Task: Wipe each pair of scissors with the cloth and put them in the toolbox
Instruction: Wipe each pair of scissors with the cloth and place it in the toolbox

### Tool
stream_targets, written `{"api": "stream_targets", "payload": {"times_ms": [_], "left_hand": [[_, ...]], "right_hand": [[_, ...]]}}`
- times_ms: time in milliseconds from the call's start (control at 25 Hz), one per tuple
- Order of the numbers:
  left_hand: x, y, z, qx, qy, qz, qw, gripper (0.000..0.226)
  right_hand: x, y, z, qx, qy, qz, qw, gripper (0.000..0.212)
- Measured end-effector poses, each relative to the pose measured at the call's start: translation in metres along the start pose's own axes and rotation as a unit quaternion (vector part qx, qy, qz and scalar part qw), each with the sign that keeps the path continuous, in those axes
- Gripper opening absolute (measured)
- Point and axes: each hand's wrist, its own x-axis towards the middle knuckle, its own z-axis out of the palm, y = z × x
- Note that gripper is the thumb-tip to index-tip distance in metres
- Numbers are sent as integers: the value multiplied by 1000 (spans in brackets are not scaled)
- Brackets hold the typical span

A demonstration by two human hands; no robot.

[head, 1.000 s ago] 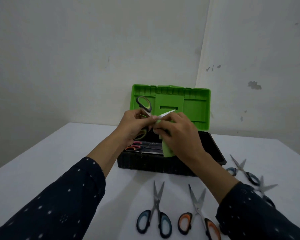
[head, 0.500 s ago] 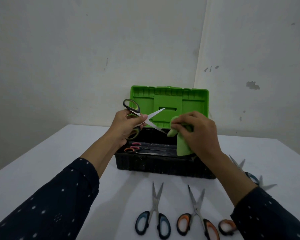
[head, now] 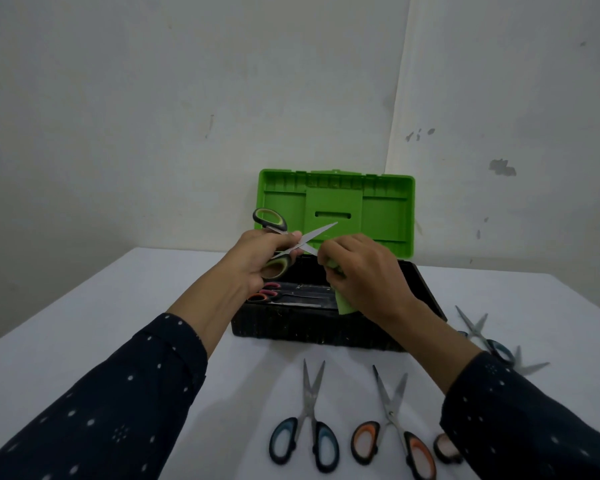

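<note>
At frame centre, the left hand (head: 257, 258) grips open green-handled steel scissors (head: 281, 242); the right hand (head: 364, 271) pinches a crumpled green cloth (head: 343, 303) against one blade, above the black plastic toolbox (head: 312, 329).

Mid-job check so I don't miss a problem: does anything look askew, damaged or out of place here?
Nothing looks damaged or spilled. Right of the black plastic toolbox, dark-handled scissors lie skewed beside a half-hidden pair, unlike the tidy blue-handled scissors and orange-handled scissors in front. The toolbox front is flecked with pale specks.
</note>
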Motion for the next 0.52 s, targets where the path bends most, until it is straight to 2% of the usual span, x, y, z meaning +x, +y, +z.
{"api": "stream_targets", "payload": {"times_ms": [80, 200, 280, 320, 360, 400, 440, 480, 520], "left_hand": [[-2, 2, -3, -8, -33, -9, 999, 8], [-4, 9, -21, 7, -90, 5, 996, 23], [-4, 10, -35, 26, -88, 45, 995, 44], [-5, 9, -41, 93, -64, 101, 988, 58], [-6, 8, -45, 224, -34, 187, 956, 69], [-6, 8, -46, 384, -15, 270, 883, 77], [-6, 7, -46, 514, -4, 343, 786, 78], [-5, 7, -43, 598, 1, 395, 697, 74], [-4, 8, -38, 635, -4, 420, 649, 64]], "right_hand": [[1, 4, -3, 16, 1, -7, 1000, 20], [0, 13, -10, 53, -4, -1, 999, 21], [0, 20, -15, 86, -15, 27, 996, 19], [0, 23, -17, 105, -27, 41, 993, 18], [1, 26, -19, 126, -43, 53, 990, 18], [3, 28, -22, 149, -63, 63, 985, 17], [6, 29, -24, 173, -84, 72, 979, 18], [8, 30, -26, 199, -105, 78, 971, 18], [10, 30, -28, 224, -121, 85, 963, 19]]}}
